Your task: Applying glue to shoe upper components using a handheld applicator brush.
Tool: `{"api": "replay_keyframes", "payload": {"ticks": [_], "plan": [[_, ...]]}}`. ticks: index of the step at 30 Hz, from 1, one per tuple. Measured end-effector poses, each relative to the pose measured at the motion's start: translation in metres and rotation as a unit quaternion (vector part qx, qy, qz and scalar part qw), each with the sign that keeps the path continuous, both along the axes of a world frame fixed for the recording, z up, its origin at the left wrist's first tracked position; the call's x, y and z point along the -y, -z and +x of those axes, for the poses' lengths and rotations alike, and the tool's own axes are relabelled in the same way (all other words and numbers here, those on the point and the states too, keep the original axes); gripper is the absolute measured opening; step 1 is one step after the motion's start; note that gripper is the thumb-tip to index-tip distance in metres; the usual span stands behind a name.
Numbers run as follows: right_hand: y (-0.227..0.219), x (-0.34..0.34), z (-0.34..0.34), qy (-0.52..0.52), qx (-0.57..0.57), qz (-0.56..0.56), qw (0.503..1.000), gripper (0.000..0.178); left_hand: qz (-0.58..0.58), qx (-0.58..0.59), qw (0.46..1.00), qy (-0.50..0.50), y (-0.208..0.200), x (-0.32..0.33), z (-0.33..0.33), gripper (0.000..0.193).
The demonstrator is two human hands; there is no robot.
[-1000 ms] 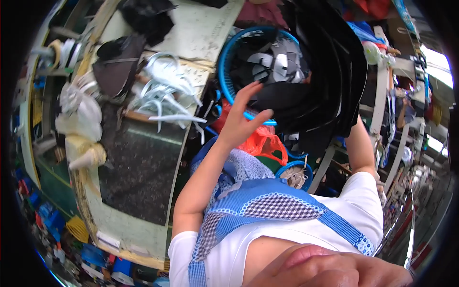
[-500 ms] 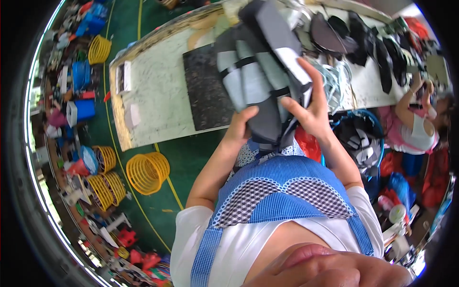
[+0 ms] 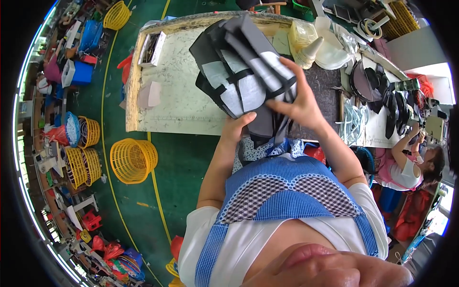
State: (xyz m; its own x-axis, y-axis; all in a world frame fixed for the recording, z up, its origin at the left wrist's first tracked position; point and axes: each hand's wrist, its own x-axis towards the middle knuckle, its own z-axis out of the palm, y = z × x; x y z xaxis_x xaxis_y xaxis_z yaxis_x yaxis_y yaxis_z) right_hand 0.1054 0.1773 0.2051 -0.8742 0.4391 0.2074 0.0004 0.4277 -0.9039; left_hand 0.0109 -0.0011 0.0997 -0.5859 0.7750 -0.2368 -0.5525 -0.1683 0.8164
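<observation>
Between both hands I hold a bundle of dark grey fabric pieces point(image 3: 258, 43) with silvery-grey patches and black strips, raised above the near edge of the worktable point(image 3: 186, 115). My left hand point(image 3: 237, 128) grips its lower left side, the thumb lying on top and the other fingers hidden beneath. On the right side my right hand point(image 3: 301, 98) is wrapped round the edge of the stack, thumb pressed on the front and fingers along the outer side. The pieces overlap and fan out at the top. What lies under the bundle is hidden.
A dark mat point(image 3: 325, 91) lies on the table. To its right are pale blue strips point(image 3: 354, 122) and dark cut pieces point(image 3: 366, 79). A small box point(image 3: 152, 49) stands at the left end. A yellow basket point(image 3: 134, 160) is on the floor. A co-worker point(image 3: 406, 162) sits at right.
The view has shifted rightward along the table. The bundle has turned in my hands and its pieces are fanned further apart, its upper part now leaning left. Both hands still grip it.
</observation>
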Motion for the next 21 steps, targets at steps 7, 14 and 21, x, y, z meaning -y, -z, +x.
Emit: {"api": "replay_keyframes", "payload": {"ticks": [7, 14, 21], "plan": [[-0.049, -0.048, 0.014, 0.169, -0.001, -0.255, 0.952, 0.074, 0.14, 0.198, 0.97, 0.024, 0.007, 0.005, -0.036, 0.039], [-0.01, 0.022, -0.039, 0.091, 0.087, 0.198, 0.972, 0.083, 0.071, 0.252, 0.961, 0.089, -0.015, -0.028, -0.024, 0.05], [-0.025, 0.047, -0.045, 0.109, 0.115, 0.045, 0.986, 0.084, 0.165, 0.223, 0.955, 0.102, 0.025, -0.023, -0.014, 0.054]]}}
